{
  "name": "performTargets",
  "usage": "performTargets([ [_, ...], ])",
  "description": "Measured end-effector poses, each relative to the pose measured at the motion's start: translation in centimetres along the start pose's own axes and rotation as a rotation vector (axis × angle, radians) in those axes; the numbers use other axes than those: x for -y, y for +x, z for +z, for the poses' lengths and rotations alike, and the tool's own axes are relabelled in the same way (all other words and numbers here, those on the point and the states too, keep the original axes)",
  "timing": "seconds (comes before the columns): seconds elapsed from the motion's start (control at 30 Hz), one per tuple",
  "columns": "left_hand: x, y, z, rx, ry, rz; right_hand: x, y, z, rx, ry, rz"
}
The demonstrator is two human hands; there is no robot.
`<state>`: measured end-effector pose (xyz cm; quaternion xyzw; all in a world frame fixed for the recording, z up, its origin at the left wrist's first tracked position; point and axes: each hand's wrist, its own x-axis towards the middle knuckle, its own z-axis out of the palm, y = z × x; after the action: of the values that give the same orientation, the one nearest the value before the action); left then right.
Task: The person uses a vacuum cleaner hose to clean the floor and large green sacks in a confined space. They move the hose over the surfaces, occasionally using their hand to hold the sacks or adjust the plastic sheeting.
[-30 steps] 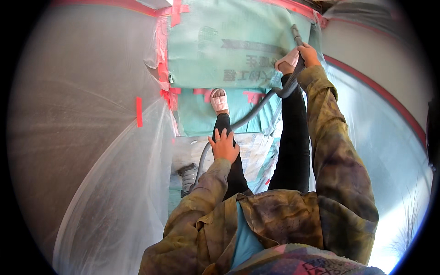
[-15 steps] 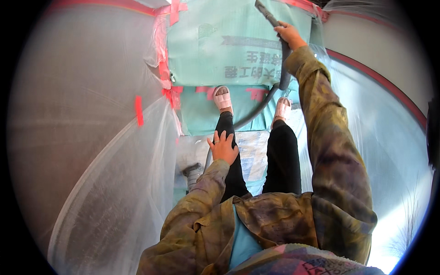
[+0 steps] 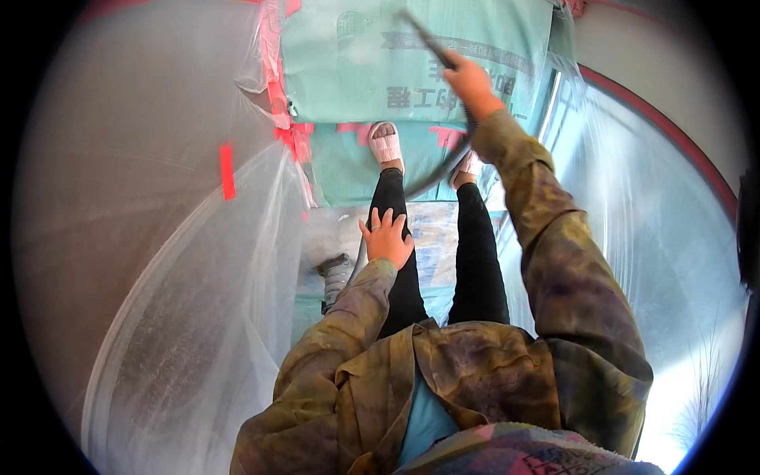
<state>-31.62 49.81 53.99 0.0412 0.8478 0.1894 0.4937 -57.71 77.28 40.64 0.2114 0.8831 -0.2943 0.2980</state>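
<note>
My right hand (image 3: 473, 83) is closed around a dark vacuum cleaner wand (image 3: 426, 37), which points up and left over the green protective sheet (image 3: 324, 71). The wand's tip is blurred, and I cannot tell whether it touches the sheet. Behind my right wrist, a dark flexible hose (image 3: 433, 180) curves down between my legs. With fingers spread, my left hand (image 3: 389, 241) rests on my left leg (image 3: 389, 198) near the knee and holds nothing.
Clear plastic film (image 3: 190, 317) hangs at the left, fixed with red tape (image 3: 228, 171). More film (image 3: 633, 182) covers the right side. My feet, in pink sandals (image 3: 385, 146), stand on a green-covered step. A grey ribbed hose piece (image 3: 336, 277) is beside my left forearm.
My right hand has swept the wand to the left and slightly toward me. My right foot and leg appear farther left. My left hand stays on the leg.
</note>
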Motion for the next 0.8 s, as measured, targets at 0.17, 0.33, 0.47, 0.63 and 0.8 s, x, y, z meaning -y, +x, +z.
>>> performTargets([
  [0.17, -1.7, 0.4, 0.1, 0.022, 0.053, -0.004, 1.3, 2.4, 3.4, 0.144, 0.16, -0.118],
  [0.33, -2.4, 0.3, 1.1, 0.025, 0.096, -0.018, -9.4, 3.2, -3.9, 0.125, 0.46, 0.146],
  [0.47, -3.5, 0.7, 1.2, 0.044, 0.126, -0.002, -24.8, 0.4, -11.6, -0.017, 0.53, 0.322],
  [0.63, -3.5, 0.3, 1.9, 0.037, 0.177, -0.002, -26.2, -4.5, -14.6, -0.212, 0.412, 0.382],
  [0.8, -4.3, 0.6, 2.1, 0.062, 0.182, 0.01, -17.7, -5.4, -5.3, -0.025, 0.449, -0.086],
])
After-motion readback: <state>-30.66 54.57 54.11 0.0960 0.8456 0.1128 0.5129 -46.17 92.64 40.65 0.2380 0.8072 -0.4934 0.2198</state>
